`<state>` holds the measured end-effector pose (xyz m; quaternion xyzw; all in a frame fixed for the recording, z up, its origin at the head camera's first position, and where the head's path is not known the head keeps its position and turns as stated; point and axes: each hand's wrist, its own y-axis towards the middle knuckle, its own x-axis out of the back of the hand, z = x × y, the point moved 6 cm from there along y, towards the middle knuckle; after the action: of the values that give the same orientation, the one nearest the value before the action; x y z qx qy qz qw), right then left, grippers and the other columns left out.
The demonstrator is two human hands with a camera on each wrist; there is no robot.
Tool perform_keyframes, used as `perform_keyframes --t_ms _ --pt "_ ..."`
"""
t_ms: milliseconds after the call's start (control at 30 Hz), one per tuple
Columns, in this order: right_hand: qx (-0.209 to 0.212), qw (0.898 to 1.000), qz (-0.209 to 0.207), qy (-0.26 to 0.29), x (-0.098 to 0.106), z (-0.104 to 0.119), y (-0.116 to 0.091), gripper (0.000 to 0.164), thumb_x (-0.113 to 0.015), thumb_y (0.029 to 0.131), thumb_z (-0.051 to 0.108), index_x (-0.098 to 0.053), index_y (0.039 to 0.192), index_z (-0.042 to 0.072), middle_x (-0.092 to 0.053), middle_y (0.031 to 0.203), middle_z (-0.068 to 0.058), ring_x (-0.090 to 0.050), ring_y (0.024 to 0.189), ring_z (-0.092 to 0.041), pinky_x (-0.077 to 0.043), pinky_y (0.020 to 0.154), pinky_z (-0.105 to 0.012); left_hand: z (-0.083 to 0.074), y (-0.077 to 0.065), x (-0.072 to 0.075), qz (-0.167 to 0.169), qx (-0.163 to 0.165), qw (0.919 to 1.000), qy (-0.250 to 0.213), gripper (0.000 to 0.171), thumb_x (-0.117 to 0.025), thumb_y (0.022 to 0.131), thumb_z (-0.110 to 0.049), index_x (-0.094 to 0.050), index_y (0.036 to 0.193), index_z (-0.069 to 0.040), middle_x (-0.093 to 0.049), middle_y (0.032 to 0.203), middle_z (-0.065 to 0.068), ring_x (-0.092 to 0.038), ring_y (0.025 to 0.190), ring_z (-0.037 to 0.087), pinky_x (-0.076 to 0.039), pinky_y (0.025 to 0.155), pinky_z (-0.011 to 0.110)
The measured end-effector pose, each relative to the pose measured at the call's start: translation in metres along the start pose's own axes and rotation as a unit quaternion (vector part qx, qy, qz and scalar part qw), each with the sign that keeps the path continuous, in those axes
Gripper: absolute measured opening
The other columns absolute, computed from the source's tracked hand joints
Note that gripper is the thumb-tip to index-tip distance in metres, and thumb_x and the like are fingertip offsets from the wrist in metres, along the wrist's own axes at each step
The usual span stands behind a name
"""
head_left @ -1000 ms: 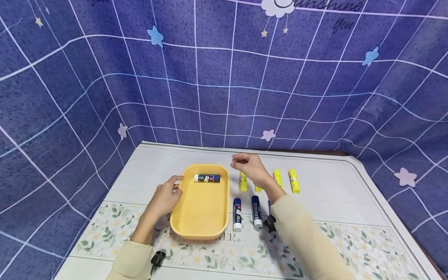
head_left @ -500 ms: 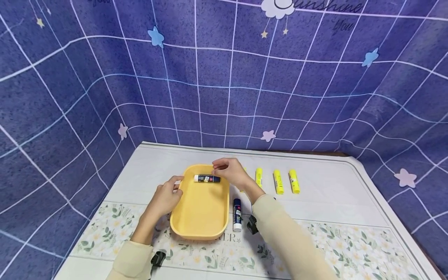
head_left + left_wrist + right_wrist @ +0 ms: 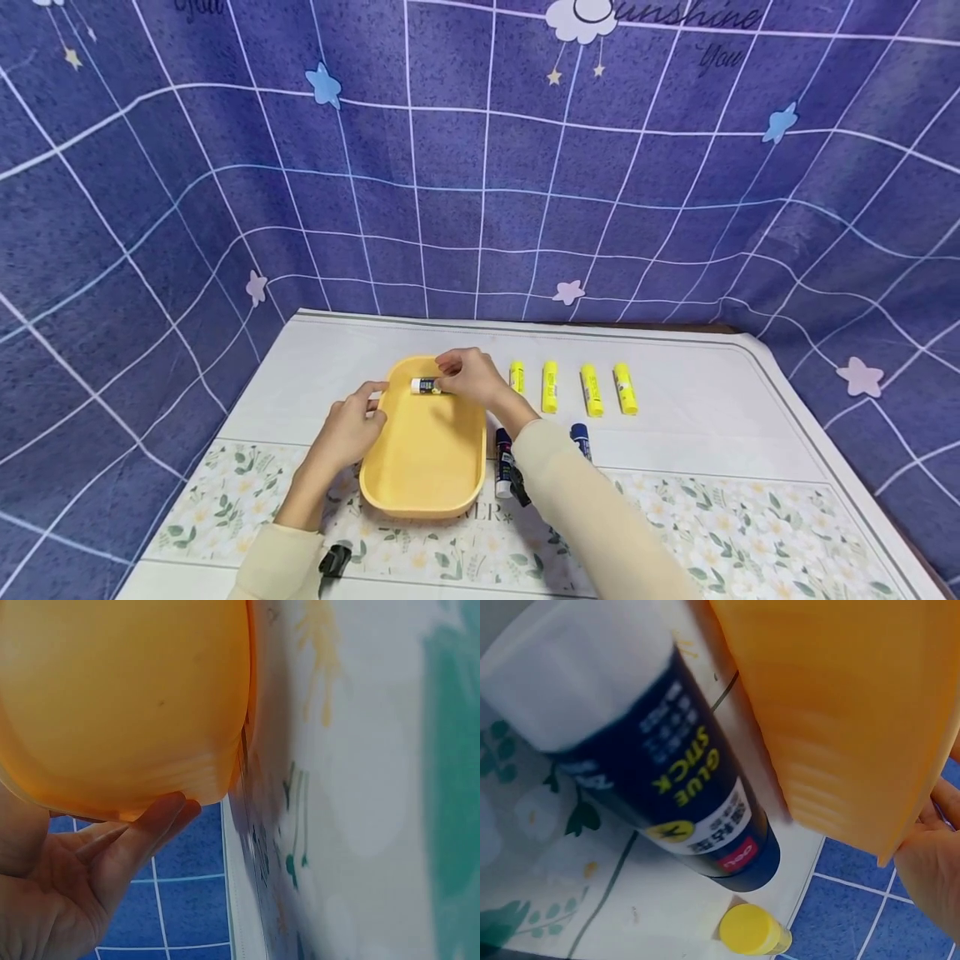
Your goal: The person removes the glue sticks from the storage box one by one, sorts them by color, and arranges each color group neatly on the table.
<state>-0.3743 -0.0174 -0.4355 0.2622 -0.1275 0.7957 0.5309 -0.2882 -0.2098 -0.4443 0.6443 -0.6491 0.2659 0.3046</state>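
My left hand [image 3: 348,429] grips the left rim of a yellow-orange tray [image 3: 423,467]; in the left wrist view, its fingers [image 3: 142,832] touch the outer wall. A dark blue glue stick [image 3: 424,386] with a white end lies across the far part of the tray. Over that stick's blue end, my right hand [image 3: 474,383] has its thumb and fingers curled in a pinch. The hand covers the stick's right half, so the contact is partly hidden. The right wrist view shows another blue glue stick [image 3: 671,765] close up, beside the tray.
Right of the tray, several yellow glue sticks [image 3: 550,387] stand in a row. Nearer lie blue glue sticks [image 3: 503,458], partly behind the right sleeve [image 3: 600,517]. A flower-print cloth [image 3: 720,517] covers the table. A purple-blue curtain [image 3: 480,167] hangs behind.
My right hand has moved left from above the yellow sticks into the tray and down to the blue glue stick. My left hand stays at the rim. The head view has shifted slightly.
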Motion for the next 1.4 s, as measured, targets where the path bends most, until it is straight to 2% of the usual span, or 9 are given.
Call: perform_keyframes --t_ms 433,500,567,667,733,867,1100,1233,1400 --pt "-0.021 0.998 0.009 -0.063 -0.019 0.002 0.007 0.042 -0.077 0.089 0.006 -0.070 0.130 0.002 -0.076 0.121 -0.012 -0.071 0.114 -0.025 -0.058 0.100 -0.032 0.000 0.001 -0.002 -0.003 -0.002 1.0000 -0.002 0.049 -0.052 0.100 -0.008 -0.050 0.149 -0.003 -0.066 0.131 0.033 -0.072 0.112 0.043 -0.067 0.080 0.042" --pt "-0.017 0.995 0.007 -0.098 -0.020 0.003 0.007 0.026 -0.076 0.089 0.004 -0.074 0.115 0.003 -0.076 0.103 -0.008 -0.070 0.099 -0.021 -0.057 0.087 -0.027 0.000 0.001 -0.003 -0.004 -0.001 1.0000 -0.003 0.049 -0.053 0.100 -0.008 -0.050 0.149 -0.004 -0.066 0.131 0.032 -0.072 0.113 0.043 -0.066 0.082 0.043" --pt "-0.016 0.991 0.005 -0.134 -0.021 0.003 0.007 0.010 -0.074 0.087 0.003 -0.068 0.095 0.003 -0.063 0.080 -0.002 -0.060 0.079 -0.016 -0.047 0.070 -0.021 -0.001 0.001 -0.003 -0.003 -0.001 1.0000 -0.003 0.049 -0.053 0.100 -0.007 -0.050 0.149 -0.004 -0.066 0.131 0.032 -0.071 0.115 0.044 -0.066 0.083 0.044" --pt "-0.017 0.985 0.005 -0.172 -0.024 0.001 0.007 0.019 -0.073 0.083 0.001 -0.055 0.078 0.004 -0.040 0.069 0.000 -0.038 0.065 -0.014 -0.029 0.059 -0.022 -0.002 0.001 -0.004 -0.003 -0.001 1.0000 -0.004 0.049 -0.053 0.100 -0.007 -0.050 0.149 -0.004 -0.066 0.132 0.032 -0.070 0.116 0.044 -0.066 0.085 0.045" --pt "-0.024 0.984 0.005 -0.175 -0.027 -0.001 0.006 0.015 -0.073 0.084 0.003 -0.062 0.075 0.006 -0.044 0.066 0.002 -0.037 0.063 -0.012 -0.028 0.058 -0.020 -0.002 0.001 -0.005 -0.003 0.000 1.0000 -0.004 0.049 -0.053 0.100 -0.007 -0.050 0.149 -0.004 -0.066 0.132 0.032 -0.071 0.116 0.043 -0.066 0.085 0.044" --pt "-0.033 0.986 0.000 -0.165 -0.031 -0.003 0.003 0.004 -0.076 0.088 0.008 -0.080 0.086 0.007 -0.067 0.075 -0.001 -0.050 0.071 -0.013 -0.039 0.064 -0.021 -0.002 0.001 -0.006 0.000 0.003 1.0000 -0.004 0.050 -0.052 0.100 -0.007 -0.050 0.149 -0.003 -0.066 0.132 0.032 -0.070 0.117 0.043 -0.066 0.085 0.044" --pt "-0.029 0.990 -0.020 -0.135 -0.034 0.001 -0.001 0.025 -0.080 0.082 0.004 -0.082 0.107 0.006 -0.081 0.099 -0.009 -0.070 0.092 -0.021 -0.054 0.087 -0.029 -0.001 0.003 -0.002 -0.005 0.005 1.0000 0.003 0.049 -0.053 0.101 -0.008 -0.050 0.150 -0.005 -0.067 0.132 0.030 -0.071 0.117 0.042 -0.066 0.084 0.043" --pt "-0.042 0.993 -0.013 -0.107 -0.038 0.001 -0.002 0.028 -0.081 0.082 0.004 -0.080 0.110 0.004 -0.080 0.100 -0.010 -0.072 0.090 -0.020 -0.057 0.085 -0.029 0.001 0.002 -0.001 -0.003 0.005 1.0000 0.004 0.049 -0.053 0.101 -0.008 -0.050 0.150 -0.005 -0.066 0.133 0.031 -0.070 0.118 0.043 -0.066 0.086 0.044" --pt "-0.065 0.995 -0.017 -0.075 -0.043 -0.002 -0.002 0.028 -0.083 0.081 0.005 -0.080 0.109 0.003 -0.078 0.095 -0.008 -0.068 0.080 -0.014 -0.057 0.069 -0.021 0.003 0.001 0.000 -0.002 0.006 1.0000 0.005 0.049 -0.053 0.101 -0.009 -0.050 0.150 -0.005 -0.066 0.133 0.031 -0.070 0.118 0.042 -0.066 0.084 0.043"
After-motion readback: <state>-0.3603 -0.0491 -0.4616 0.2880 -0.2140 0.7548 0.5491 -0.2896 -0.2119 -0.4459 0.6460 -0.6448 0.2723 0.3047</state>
